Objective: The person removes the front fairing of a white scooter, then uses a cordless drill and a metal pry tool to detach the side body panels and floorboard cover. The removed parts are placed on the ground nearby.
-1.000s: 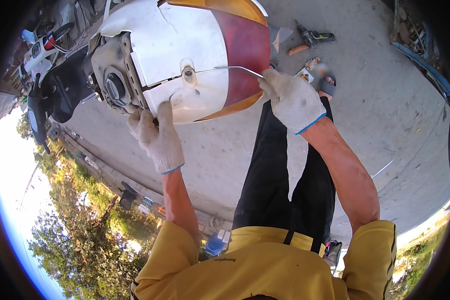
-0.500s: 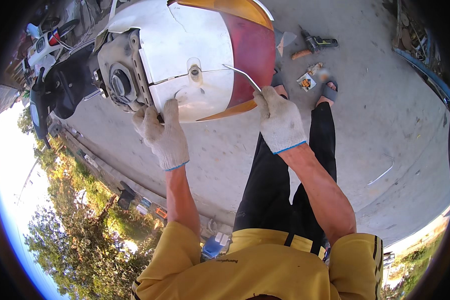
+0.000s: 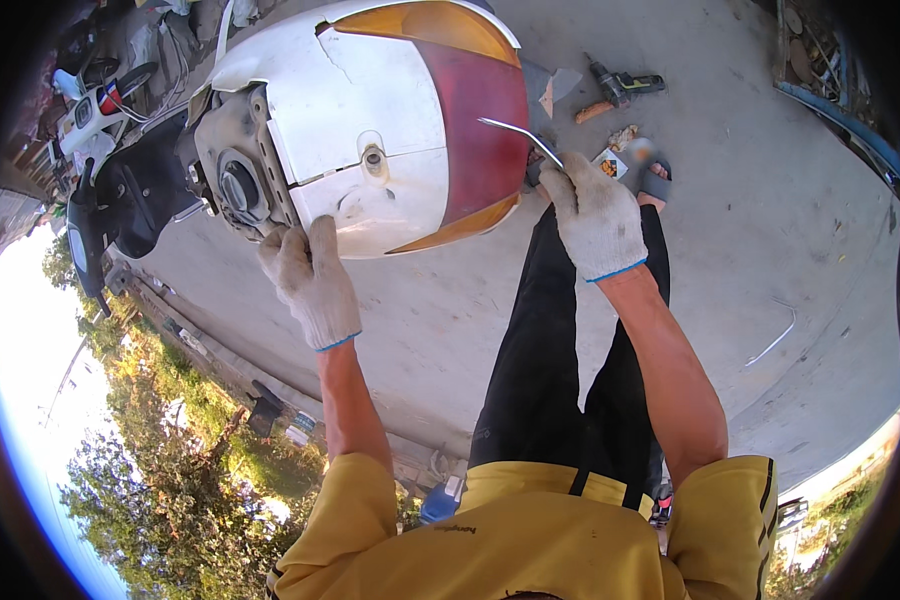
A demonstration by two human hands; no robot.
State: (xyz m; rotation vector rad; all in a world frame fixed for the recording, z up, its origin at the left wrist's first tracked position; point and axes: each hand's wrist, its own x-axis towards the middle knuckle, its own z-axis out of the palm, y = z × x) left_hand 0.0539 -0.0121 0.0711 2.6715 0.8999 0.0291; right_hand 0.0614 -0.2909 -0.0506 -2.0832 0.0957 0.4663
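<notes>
A scooter's rear end fills the upper middle, with a white tail panel [image 3: 370, 100], a red tail light [image 3: 475, 110] and orange side lenses. My left hand [image 3: 310, 280], in a pale knit glove, pinches the near front edge of the white panel, thumb on top and the other fingertips partly hidden. In my gloved right hand [image 3: 600, 215] is a thin bent metal rod [image 3: 525, 133]. Its tip appears over the red tail light; I cannot tell whether it touches. Ahead of the panel lies the exposed fuel tank area with a round black cap [image 3: 240, 190].
A cordless drill [image 3: 622, 82] lies on the concrete floor near my feet, with an orange-brown piece beside it. A bent metal rod [image 3: 773, 338] lies at the right. Another scooter [image 3: 90, 108] stands at the far left. A blue-edged bin [image 3: 850, 130] is at the upper right.
My right hand has drawn the bent rod rightward, its tip passing from over the white panel to over the red tail light. My left hand stays at the panel edge.
</notes>
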